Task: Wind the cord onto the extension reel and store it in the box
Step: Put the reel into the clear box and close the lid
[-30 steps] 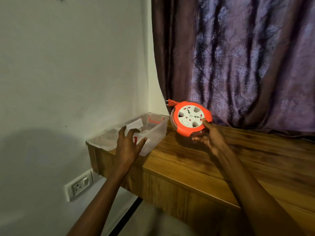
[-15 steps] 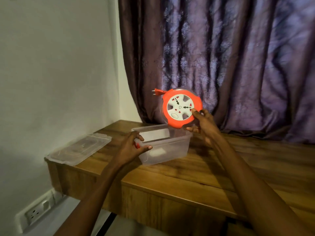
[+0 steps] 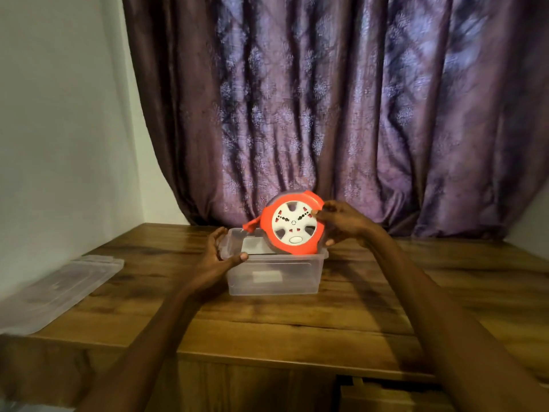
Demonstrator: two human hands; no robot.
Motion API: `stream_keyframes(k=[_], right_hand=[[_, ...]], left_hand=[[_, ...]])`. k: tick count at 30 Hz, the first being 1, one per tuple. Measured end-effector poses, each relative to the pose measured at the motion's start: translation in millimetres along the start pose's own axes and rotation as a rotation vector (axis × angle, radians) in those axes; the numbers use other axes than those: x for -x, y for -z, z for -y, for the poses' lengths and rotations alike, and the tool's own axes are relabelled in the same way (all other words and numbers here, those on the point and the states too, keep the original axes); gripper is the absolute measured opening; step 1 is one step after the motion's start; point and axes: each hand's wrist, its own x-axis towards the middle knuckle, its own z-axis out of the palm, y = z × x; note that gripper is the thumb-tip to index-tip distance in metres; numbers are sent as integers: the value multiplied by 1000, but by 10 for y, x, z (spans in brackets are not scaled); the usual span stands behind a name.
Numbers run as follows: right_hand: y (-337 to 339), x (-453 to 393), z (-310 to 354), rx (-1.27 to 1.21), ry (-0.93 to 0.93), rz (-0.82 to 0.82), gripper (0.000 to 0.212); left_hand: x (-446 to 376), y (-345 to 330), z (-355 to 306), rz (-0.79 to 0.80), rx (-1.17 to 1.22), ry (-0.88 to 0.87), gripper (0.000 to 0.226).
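The orange extension reel (image 3: 292, 224) has a white socket face and its cord is wound in, with the orange plug (image 3: 251, 226) sticking out at its left. My right hand (image 3: 341, 223) grips the reel by its right edge and holds it tilted, its lower part dipping into the open clear plastic box (image 3: 273, 276). My left hand (image 3: 218, 257) clasps the box's near left corner, thumb on the front rim. The box stands on the wooden table (image 3: 297, 322).
The box's clear lid (image 3: 56, 289) lies flat at the table's left edge. A purple patterned curtain (image 3: 326, 114) hangs right behind the table, and a white wall (image 3: 59, 129) closes the left side.
The view has swung left, so the box now sits in the middle. The box left the lid area for the table's middle, and my right hand lowered the reel partly into it.
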Motion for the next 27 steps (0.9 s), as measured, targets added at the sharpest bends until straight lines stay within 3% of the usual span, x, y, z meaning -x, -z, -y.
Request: stream_keyframes(k=[2,5,11,20,23,27], right_hand=[[25,3,7,31,-9,27,25],[-9,-39,48,121,-17,58,34],[-234,-181,72,243,-92,153,23],[-429,-373,-22,528,-182,233,29],[-460,-416,-33,641,-171,226,18],[-517,-408,-47,764,-187,194,16]], left_hand=[[-49,6,31,17,8,14,117],[-87,-10,35,66,18,19,125],[-119,-91,49,57,33,12,101],[-119,-75,93,72,64,8,106],[-93,-103,70,80,108,11,94],[-100,-103,99,69,115,12,95]])
